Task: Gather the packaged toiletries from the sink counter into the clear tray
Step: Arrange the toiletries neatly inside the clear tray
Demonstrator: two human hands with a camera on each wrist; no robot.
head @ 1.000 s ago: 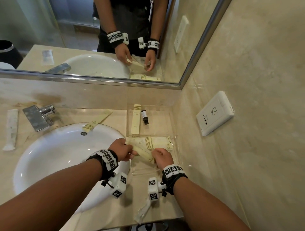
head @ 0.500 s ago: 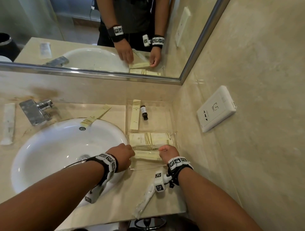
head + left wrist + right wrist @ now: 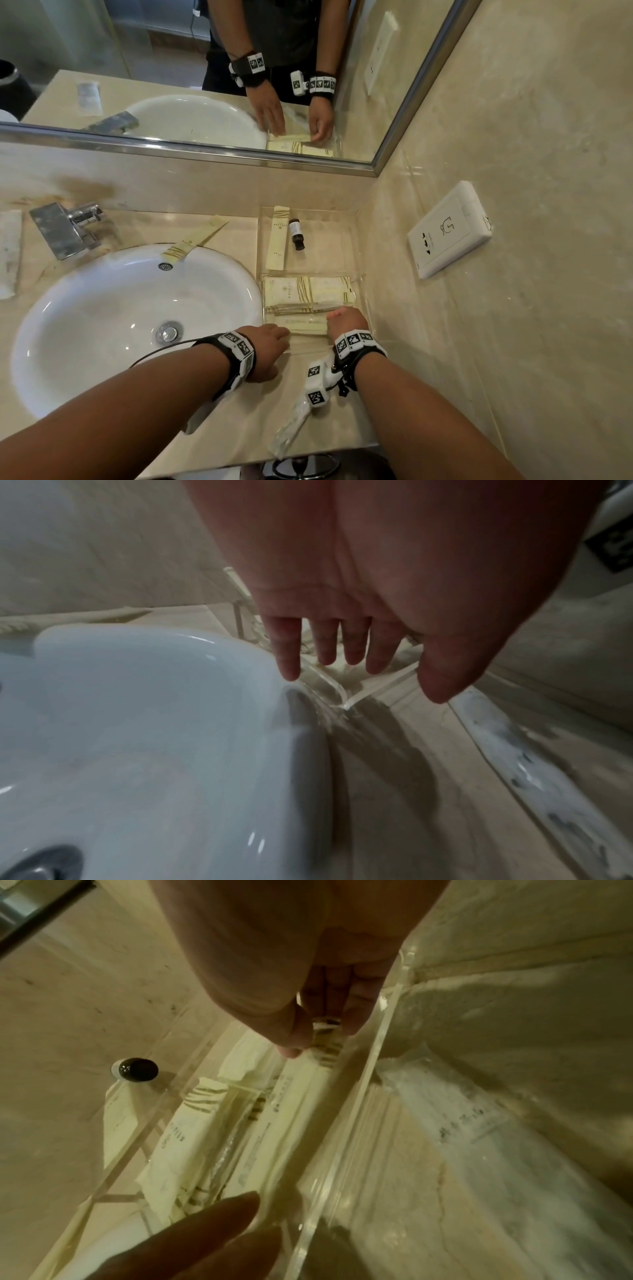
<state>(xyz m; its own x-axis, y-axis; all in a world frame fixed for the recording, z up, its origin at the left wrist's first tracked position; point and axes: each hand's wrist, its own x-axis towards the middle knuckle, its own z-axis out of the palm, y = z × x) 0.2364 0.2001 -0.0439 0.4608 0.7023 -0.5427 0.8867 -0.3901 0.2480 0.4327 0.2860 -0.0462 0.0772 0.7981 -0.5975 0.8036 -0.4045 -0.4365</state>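
Observation:
The clear tray (image 3: pixel 358 246) stands right of the sink, split into two compartments. A long cream packet (image 3: pixel 278 236) and a small dark bottle (image 3: pixel 296 235) lie in the far one. Flat cream packets (image 3: pixel 308 291) are stacked in the near one. In front of them lies another cream packet (image 3: pixel 305 324); my right hand (image 3: pixel 337 317) pinches its striped right end (image 3: pixel 325 1045) between thumb and fingers. My left hand (image 3: pixel 281 337) hovers at the tray's near left corner (image 3: pixel 342 693), fingers (image 3: pixel 287 656) straight and holding nothing. One cream packet (image 3: pixel 195 238) lies across the sink's far rim.
A white sachet (image 3: pixel 10 253) lies at the counter's far left beside the chrome tap (image 3: pixel 65 228). A clear-wrapped item (image 3: pixel 291 428) sits at the counter's front edge under my right wrist. The white basin (image 3: pixel 102 308) fills the left. A wall plate (image 3: pixel 448 229) and tiled wall close the right.
The packet both hands held tilted above the tray now lies flat in the near compartment. My left hand has let go and drawn back to the tray corner; the right still pinches its end.

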